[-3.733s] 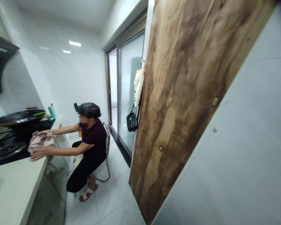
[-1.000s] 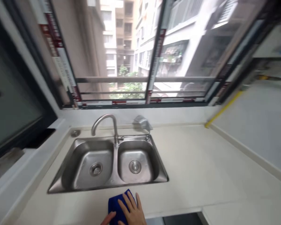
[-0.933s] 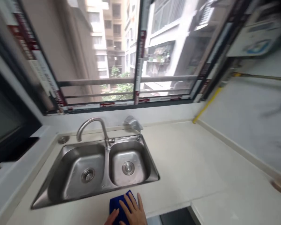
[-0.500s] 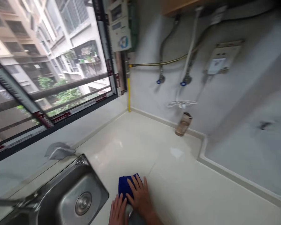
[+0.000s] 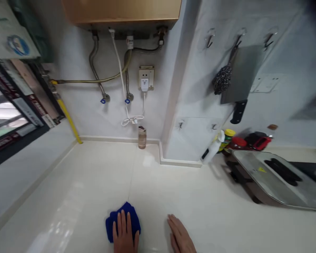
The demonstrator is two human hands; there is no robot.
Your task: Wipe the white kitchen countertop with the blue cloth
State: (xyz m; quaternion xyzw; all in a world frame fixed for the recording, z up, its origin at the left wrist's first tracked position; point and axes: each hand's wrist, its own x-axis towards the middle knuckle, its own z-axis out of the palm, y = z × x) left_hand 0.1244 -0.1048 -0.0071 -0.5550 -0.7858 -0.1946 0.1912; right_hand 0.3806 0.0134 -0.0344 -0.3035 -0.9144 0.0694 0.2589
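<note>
See the blue cloth (image 5: 134, 219) at the bottom of the frame, left of centre, spread on the white counter (image 5: 94, 182) under the left hand (image 5: 124, 239), with fingers straight, slightly spread, not gripping. Find the right hand (image 5: 181, 234) further right, with fingers extended together, holding nothing. Best to press evenly, slide smoothly, and steer clear of the bottle (image 5: 142, 138) near mid-frame and the pan (image 5: 268, 179) at right.
</note>
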